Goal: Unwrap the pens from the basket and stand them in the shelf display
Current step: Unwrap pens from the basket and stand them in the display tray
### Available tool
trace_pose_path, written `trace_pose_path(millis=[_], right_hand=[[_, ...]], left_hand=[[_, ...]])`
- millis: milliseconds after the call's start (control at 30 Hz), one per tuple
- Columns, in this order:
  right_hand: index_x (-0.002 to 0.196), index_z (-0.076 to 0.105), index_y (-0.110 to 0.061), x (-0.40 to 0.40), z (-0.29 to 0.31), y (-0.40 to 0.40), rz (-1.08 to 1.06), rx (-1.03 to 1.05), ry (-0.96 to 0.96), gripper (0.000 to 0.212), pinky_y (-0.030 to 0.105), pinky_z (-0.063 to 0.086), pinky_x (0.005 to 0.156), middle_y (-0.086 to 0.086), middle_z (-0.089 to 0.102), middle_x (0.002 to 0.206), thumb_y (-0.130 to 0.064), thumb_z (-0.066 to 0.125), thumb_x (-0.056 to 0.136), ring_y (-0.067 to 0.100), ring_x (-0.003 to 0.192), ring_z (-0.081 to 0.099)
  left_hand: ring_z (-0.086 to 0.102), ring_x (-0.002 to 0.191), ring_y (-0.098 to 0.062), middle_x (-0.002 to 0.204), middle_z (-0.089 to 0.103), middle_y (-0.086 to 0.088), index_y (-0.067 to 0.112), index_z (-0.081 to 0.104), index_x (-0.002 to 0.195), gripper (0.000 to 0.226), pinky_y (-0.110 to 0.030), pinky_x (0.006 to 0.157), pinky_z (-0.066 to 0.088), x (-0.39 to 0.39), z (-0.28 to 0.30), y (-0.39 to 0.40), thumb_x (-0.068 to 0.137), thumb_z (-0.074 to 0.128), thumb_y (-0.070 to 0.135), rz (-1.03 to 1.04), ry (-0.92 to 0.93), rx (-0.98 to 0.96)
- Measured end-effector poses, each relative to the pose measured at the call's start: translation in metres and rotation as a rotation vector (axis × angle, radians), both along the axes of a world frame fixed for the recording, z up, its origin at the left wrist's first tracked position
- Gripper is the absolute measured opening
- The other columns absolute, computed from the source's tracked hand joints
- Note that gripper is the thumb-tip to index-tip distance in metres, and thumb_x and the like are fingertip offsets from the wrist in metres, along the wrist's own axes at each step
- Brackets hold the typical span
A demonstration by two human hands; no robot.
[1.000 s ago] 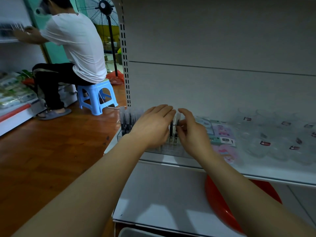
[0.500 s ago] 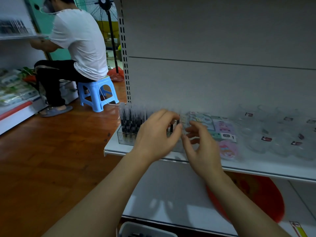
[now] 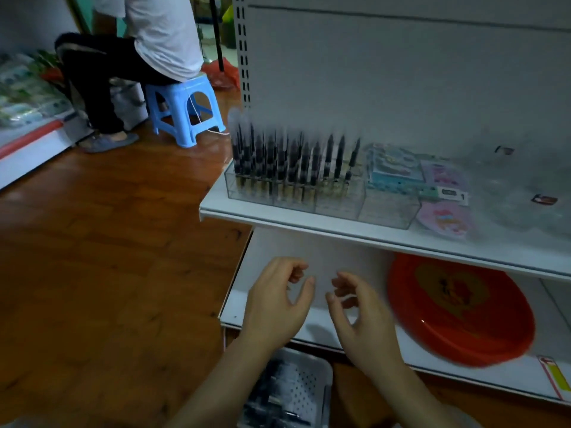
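At the bottom edge a white perforated basket [image 3: 304, 387] sits on the floor, half hidden by the person's left forearm and cut off by the frame. Dark wrapped pens [image 3: 272, 406] lie inside it, too blurred to count.

Above the basket, both hands hover in front of the lower shelf [image 3: 324, 322]. The left hand [image 3: 278, 299] is empty, fingers loosely curled, thumb apart from them. The right hand [image 3: 363, 316] is likewise loosely curled and holds nothing. The two are close together but not touching, and motion blur softens both.

A red plastic basin [image 3: 457, 307] leans on the lower shelf to the right of the hands; the upper shelf hides its top rim.

On the upper shelf [image 3: 309, 220] stands a clear plastic display box [image 3: 321, 199] divided into compartments. Black pens [image 3: 284, 162] stand upright in its left compartments, packed tightly at the left and sparser toward the middle; the rightmost compartment looks empty, though glare makes it hard to judge. Their tops smear into the grey back panel. Just right of the box lie flat pastel packets [image 3: 432, 186]; their printing is unreadable. Further right, the clear packaging blurs out entirely.

The floor [image 3: 108, 257] is reddish-brown wood. At the far left another person [image 3: 148, 41] in a white shirt and dark trousers sits on a pale blue stool [image 3: 185, 109], cut off above the shoulders, beside another white shelf with blurred goods.
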State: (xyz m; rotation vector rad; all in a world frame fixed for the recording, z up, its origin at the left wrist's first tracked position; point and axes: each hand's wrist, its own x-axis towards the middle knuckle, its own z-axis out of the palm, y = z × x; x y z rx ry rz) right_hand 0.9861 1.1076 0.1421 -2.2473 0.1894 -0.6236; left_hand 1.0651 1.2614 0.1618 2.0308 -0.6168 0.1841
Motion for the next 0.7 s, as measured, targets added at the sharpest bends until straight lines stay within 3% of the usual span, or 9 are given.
trace_pose_path(millis=[133,267,433,533,633,700], right_hand=[[0.132,0.053,-0.029,-0.012,-0.055,0.006,0.024,-0.005,0.217,0.039,0.006,0.043,0.081,-0.014,0.061,0.115,-0.027,0.065,0.095,-0.002,0.098,0.058],[0.136,0.05,-0.028,-0.021,-0.104,0.014,0.053,-0.015,0.382,0.041,0.024,0.052,0.089,-0.014,0.059,0.118,-0.031,0.061,0.097,0.001,0.104,0.056],[0.14,0.046,-0.029,-0.023,-0.153,0.033,0.113,-0.048,0.565,0.042,0.024,0.049,0.089,-0.012,0.057,0.126,-0.037,0.055,0.099,0.009,0.112,0.056],[0.14,0.046,-0.027,-0.023,-0.174,0.048,0.135,-0.056,0.683,0.043,0.027,0.052,0.08,-0.007,0.062,0.123,-0.037,0.055,0.1,0.012,0.102,0.06],[0.141,0.043,-0.02,-0.023,-0.193,0.06,0.164,-0.066,0.836,0.044,0.029,0.053,0.068,0.002,0.069,0.112,-0.029,0.055,0.099,0.016,0.089,0.065],[0.147,0.037,-0.02,-0.025,-0.206,0.067,0.171,-0.081,0.942,0.051,0.024,0.046,0.058,0.004,0.07,0.106,-0.027,0.054,0.099,0.017,0.085,0.064]], left_hand=[[0.055,0.099,0.003,0.105,0.057,0.02,0.032,0.058,0.114,0.02,-0.021,0.08,0.051,-0.007,-0.06,0.021,0.096,0.056,0.039,0.036,0.178,0.117],[0.055,0.098,0.002,0.104,0.057,0.019,0.03,0.056,0.116,0.019,-0.023,0.082,0.05,-0.009,-0.112,0.044,0.098,0.055,0.036,0.021,0.308,0.223],[0.055,0.089,-0.003,0.096,0.055,0.016,0.028,0.055,0.121,0.028,-0.024,0.076,0.048,-0.011,-0.17,0.063,0.094,0.057,0.038,-0.08,0.413,0.392],[0.056,0.085,-0.006,0.091,0.055,0.014,0.026,0.058,0.115,0.026,-0.022,0.077,0.048,-0.014,-0.196,0.064,0.091,0.061,0.034,-0.174,0.438,0.501],[0.061,0.1,-0.016,0.113,0.063,0.005,0.028,0.055,0.122,0.032,-0.036,0.087,0.054,-0.02,-0.218,0.067,0.092,0.058,0.039,-0.212,0.531,0.622],[0.059,0.105,-0.021,0.123,0.059,-0.001,0.025,0.05,0.129,0.04,-0.039,0.088,0.053,-0.023,-0.231,0.073,0.093,0.057,0.042,-0.208,0.607,0.749]])
